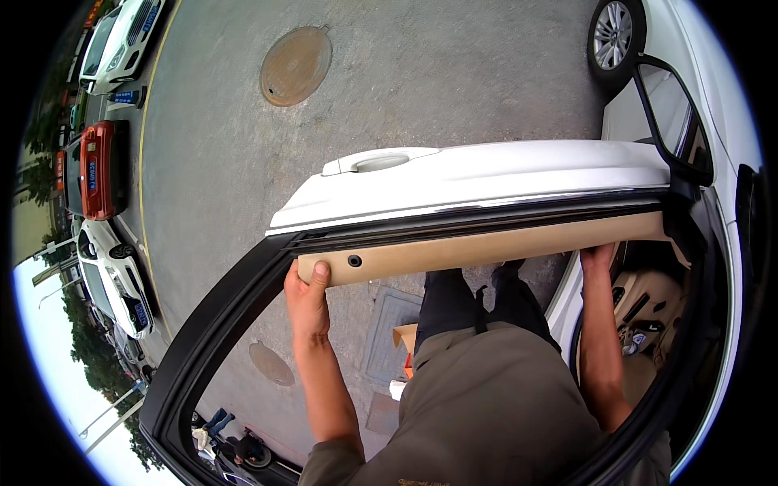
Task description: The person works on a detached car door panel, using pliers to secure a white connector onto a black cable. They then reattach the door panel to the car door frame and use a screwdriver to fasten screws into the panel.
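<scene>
The white car door stands open across the middle, and a beige door panel runs along its inner side below the black window seal. My left hand grips the panel's left end, thumb on top beside a small round black hole, fingers mostly hidden underneath. Toward the panel's right end, my right hand is closed at its lower edge; the panel covers the fingertips. The black window frame curves around my arms and body.
At right are the side mirror, front wheel and beige car interior. An open cardboard box lies on the ground by my legs. Manhole covers dot the pavement; parked cars, including a red one, line the left.
</scene>
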The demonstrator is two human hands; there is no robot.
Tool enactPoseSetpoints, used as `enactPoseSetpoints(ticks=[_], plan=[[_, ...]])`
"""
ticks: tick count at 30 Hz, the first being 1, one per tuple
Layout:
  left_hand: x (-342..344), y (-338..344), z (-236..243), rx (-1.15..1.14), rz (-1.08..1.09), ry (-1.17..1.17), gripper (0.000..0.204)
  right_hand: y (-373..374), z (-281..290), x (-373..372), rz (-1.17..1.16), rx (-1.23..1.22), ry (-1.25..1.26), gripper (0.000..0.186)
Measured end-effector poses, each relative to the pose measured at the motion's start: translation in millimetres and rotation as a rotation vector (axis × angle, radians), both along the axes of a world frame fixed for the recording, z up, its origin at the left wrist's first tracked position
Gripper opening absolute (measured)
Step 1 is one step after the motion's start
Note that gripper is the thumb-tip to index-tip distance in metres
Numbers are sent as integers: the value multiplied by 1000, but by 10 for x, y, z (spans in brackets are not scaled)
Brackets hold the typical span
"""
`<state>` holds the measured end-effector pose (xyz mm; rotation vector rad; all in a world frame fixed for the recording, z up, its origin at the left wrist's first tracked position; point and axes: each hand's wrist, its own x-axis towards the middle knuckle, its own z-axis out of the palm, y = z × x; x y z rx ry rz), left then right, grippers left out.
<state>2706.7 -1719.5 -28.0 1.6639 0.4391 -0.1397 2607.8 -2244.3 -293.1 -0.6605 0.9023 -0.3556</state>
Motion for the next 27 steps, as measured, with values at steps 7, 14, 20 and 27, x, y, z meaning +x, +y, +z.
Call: enactPoseSetpoints(ticks=[7,14,20,27], plan=[[-54,26,68,16,-3,94,60,47,85,58,-26,6,97,43],[-78,45,-45,-201,32,38,52,56,89,73,-53,60,130,41],[-49,88,-70,-222,54,32,48,-39,-35,-21,-37,45,67,36],[-40,-2,-10,-132,74,18,49,60,73,95,-78,59,124,43]])
